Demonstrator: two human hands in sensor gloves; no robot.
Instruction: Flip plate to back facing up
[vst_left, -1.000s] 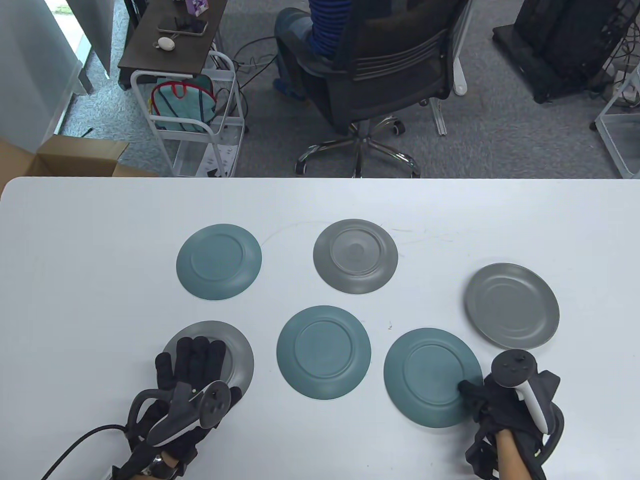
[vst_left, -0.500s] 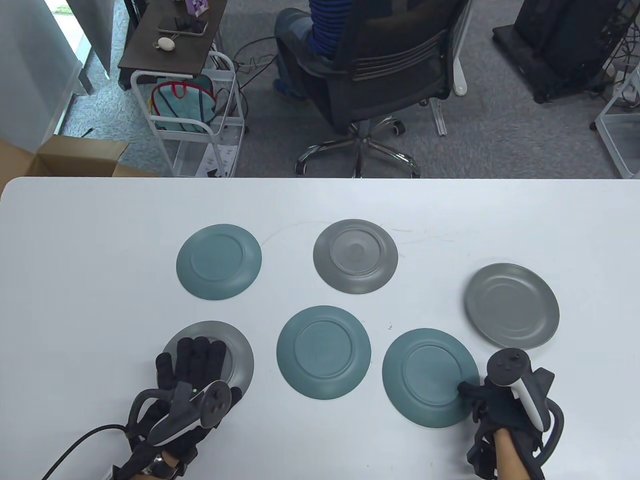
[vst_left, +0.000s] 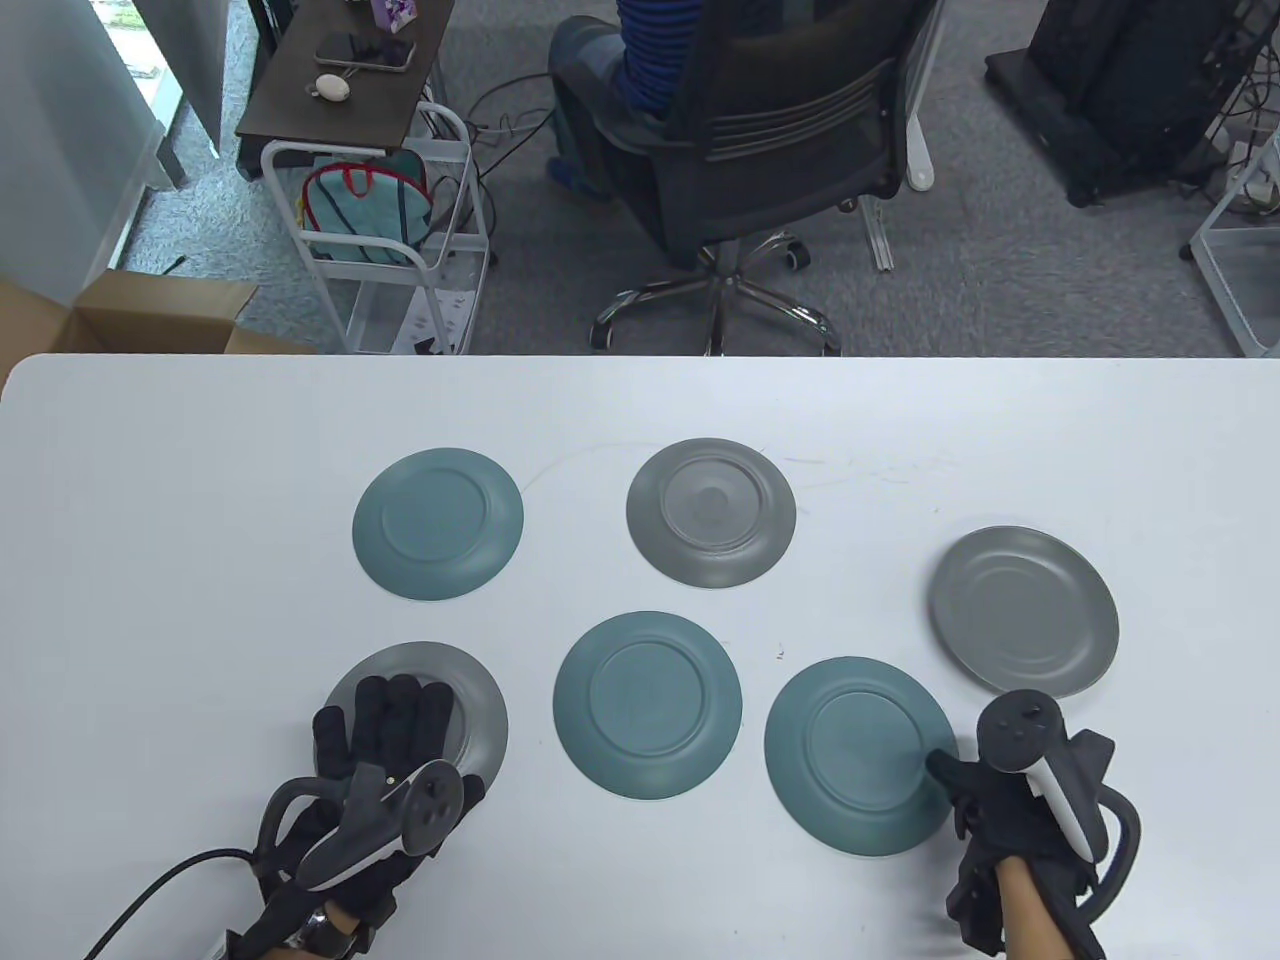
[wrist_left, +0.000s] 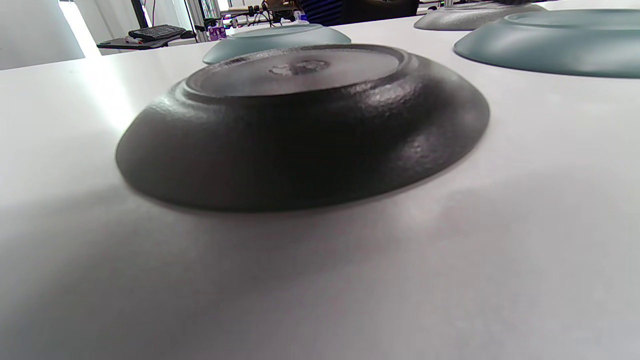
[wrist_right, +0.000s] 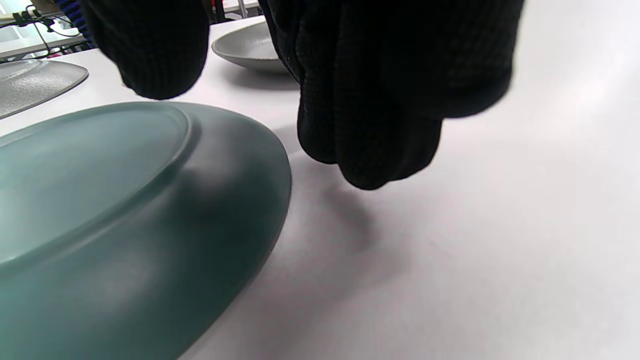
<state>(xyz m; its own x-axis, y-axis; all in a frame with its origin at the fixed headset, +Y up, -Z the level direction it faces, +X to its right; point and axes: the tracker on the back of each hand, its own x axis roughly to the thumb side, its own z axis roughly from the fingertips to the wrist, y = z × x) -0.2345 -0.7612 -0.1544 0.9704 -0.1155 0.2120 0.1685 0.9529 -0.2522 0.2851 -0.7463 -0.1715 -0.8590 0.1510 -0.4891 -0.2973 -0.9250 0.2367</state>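
On the white table (vst_left: 200, 500), I read six plates. Teal plate (vst_left: 860, 755) sits at approx. 5 o'clock of the layout, back facing up, flat on the table. My right hand (vst_left: 1010, 800) is at its 4 o'clock rim: thumb over the rim from above, other fingers (wrist_right: 380, 100) curled beside the edge, off the table surface per right wrist view. Contact w/ the rim: cannot tell; no firm grip visible. Left hand (vst_left: 390, 740) lies flat, fingers extended together, resting on the grey plate (wrist_left: 300, 130) at 7 o'clock; that plate is back up, foot ring visible in left wrist view. Other plates: teal at 6 o'clock (vst_left: 647, 705), teal at 11 o'clock (vst_left: 437, 523), grey at 12 o'clock (vst_left: 711, 513), all back up; grey at 3 o'clock (vst_left: 1022, 612), front up.
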